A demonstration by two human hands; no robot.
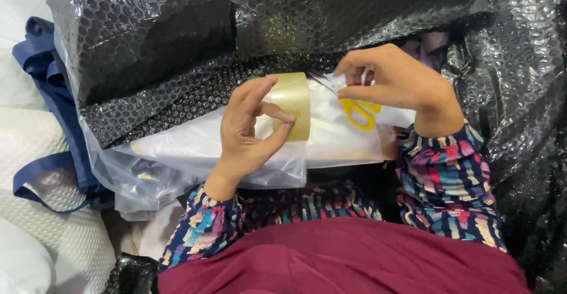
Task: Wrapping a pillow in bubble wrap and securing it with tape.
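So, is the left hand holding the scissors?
No, the left hand grips the tape roll; the right hand holds the yellow-handled scissors.

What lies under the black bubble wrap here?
A clear plastic bag sticks out from under the black bubble wrap, holding something pale. What the pale thing is, and how far it runs beneath, is covered.

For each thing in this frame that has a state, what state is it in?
left hand: closed on the tape roll, thumb and fingers through its core
tape roll: held up on edge over the package
right hand: gripping the scissors
scissors: yellow-handled, blades pointing at the tape roll
clear plastic bag: filled, lying flat
black bubble wrap: crumpled, partly over the bag
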